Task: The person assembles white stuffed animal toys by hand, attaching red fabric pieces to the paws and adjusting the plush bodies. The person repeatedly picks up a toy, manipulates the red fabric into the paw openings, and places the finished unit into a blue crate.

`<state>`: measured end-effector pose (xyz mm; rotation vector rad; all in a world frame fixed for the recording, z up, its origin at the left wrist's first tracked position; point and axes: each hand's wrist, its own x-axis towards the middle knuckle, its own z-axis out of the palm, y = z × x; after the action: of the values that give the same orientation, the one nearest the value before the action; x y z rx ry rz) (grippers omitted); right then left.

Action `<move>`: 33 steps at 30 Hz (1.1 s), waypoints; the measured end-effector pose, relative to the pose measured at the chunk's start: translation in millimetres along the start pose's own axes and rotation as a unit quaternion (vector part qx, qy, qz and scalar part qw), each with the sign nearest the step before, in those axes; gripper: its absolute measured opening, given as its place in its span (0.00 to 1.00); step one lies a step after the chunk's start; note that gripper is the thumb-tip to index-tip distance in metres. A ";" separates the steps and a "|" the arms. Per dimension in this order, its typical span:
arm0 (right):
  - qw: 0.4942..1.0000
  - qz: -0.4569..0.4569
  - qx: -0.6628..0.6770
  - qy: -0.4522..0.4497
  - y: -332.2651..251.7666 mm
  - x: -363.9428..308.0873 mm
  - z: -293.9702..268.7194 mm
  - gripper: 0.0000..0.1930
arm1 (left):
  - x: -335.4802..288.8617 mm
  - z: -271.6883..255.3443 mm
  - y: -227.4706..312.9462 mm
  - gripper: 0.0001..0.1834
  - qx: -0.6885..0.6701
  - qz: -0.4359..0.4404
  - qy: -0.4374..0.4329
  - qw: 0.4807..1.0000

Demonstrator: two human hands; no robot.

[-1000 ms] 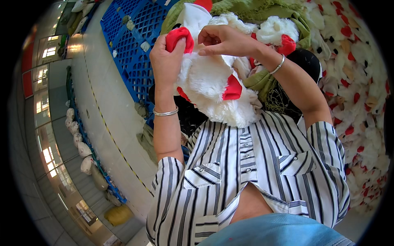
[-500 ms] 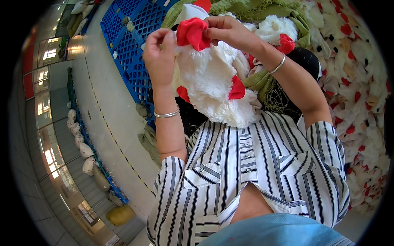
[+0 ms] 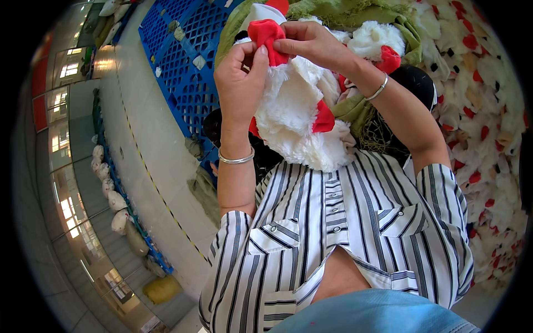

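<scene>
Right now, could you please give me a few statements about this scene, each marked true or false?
1. The right hand grips the red fabric. True.
2. The left hand is far from that fabric. False: its fingers are at the fabric's lower left edge.
3. The latticed pallet on the left is blue. True.
4. The left wrist is bare. False: a silver bracelet circles it.
5. A heap of white and red pieces lies to the right. True.

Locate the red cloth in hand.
The red cloth is at the upper centre of the head view, between the left hand and right hand, at the white plush's upper edge.
</scene>
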<state>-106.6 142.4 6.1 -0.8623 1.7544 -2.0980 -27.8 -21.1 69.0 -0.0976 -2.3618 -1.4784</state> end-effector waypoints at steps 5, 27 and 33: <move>0.993 -0.012 0.062 -0.095 -11.4 -0.7 -5.6 0.12 | 3.8 0.2 -6.0 0.07 0.046 0.008 0.046 0.998; 0.996 -0.070 0.030 -0.041 -25.4 -1.4 -7.8 0.18 | -2.0 -22.4 16.8 0.07 0.076 0.037 -0.020 0.996; 0.993 -0.016 0.040 -0.111 -13.1 1.7 -6.5 0.13 | 3.2 -25.5 16.1 0.09 -0.063 0.037 -0.001 0.997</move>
<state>-109.7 149.6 18.6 -1.0622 1.5416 -1.9907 -20.4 -36.7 93.9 -0.2149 -2.2405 -1.5911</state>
